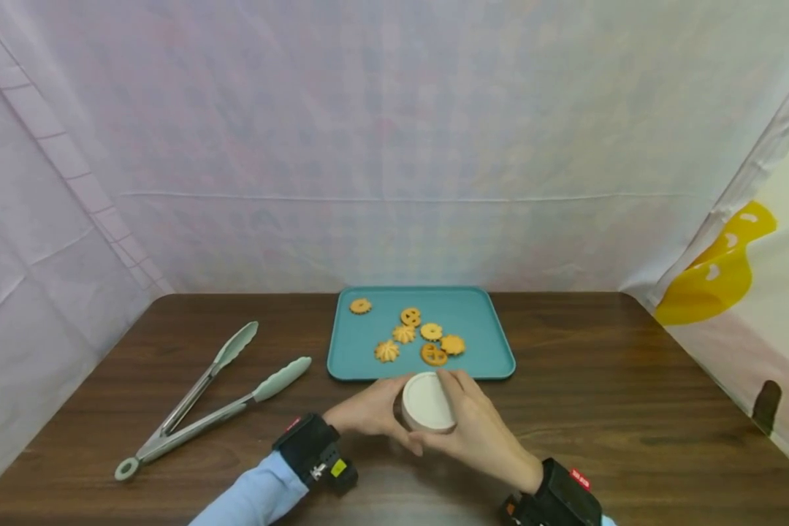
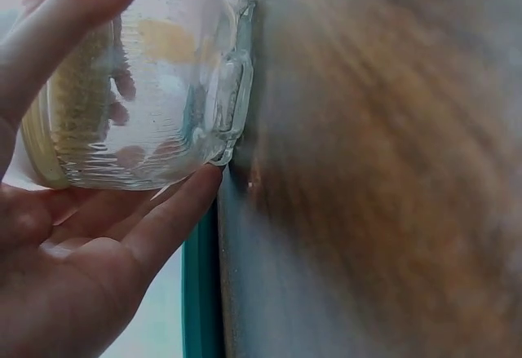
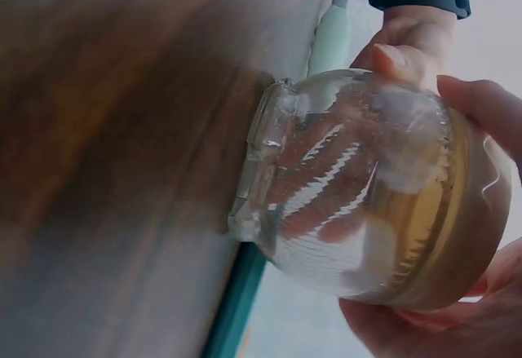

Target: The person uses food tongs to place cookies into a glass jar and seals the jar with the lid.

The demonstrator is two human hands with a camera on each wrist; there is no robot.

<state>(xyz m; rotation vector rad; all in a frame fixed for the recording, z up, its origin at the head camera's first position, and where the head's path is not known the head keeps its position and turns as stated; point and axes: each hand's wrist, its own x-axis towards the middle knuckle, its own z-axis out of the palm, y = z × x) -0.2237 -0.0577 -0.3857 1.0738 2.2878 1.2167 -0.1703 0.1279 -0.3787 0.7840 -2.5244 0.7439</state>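
Note:
A clear glass jar (image 3: 342, 187) with a pale round lid (image 1: 427, 402) stands upright on the table in front of the tray. My left hand (image 1: 373, 410) grips the jar from the left, with fingers showing through the glass in the right wrist view. Around the lid from the right curls my right hand (image 1: 480, 435), thumb and fingers on its rim. Just beyond both hands lies a blue-green tray (image 1: 486, 314), bearing several biscuits such as a flower-shaped biscuit (image 1: 387, 351) and a pretzel-shaped biscuit (image 1: 434, 355).
Spread tongs (image 1: 200, 431) with pale green tips lie on the left of the brown wooden table (image 1: 631, 409). A pale cloth (image 1: 381, 146) hangs behind the table. More cloth hangs along both sides.

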